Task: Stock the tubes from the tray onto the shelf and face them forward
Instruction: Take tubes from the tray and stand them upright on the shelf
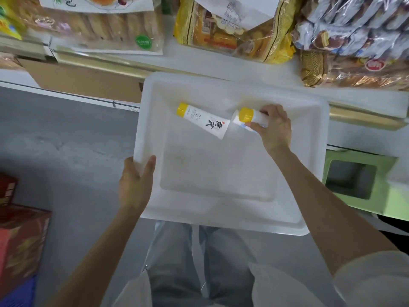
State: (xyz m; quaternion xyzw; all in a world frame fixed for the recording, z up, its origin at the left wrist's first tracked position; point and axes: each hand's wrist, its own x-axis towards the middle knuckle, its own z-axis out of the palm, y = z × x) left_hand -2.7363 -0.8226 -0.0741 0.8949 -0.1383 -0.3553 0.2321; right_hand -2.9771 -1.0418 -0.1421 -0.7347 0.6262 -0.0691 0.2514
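Right grip point(275, 129): fingers and thumb curled narrow round a white tube point(249, 118), yellow cap pointing left, over the far right of the tray point(221, 216). I can't tell whether it touches the tray floor. A second tube point(204, 121) lies flat in the tray, its crimped end just beside the held cap. Left grip point(134, 187): holds the tray's left rim, thumb over the lip. The tray's far edge meets the shelf point(170, 54), which carries bagged bread point(232, 29).

White tray point(221, 214) with two yellow-capped tubes
Left hand point(135, 185) grips its rim at eight o'clock; right hand point(274, 127) grips the held tube point(244, 116) at one o'clock, loose tube point(203, 120) just beside.
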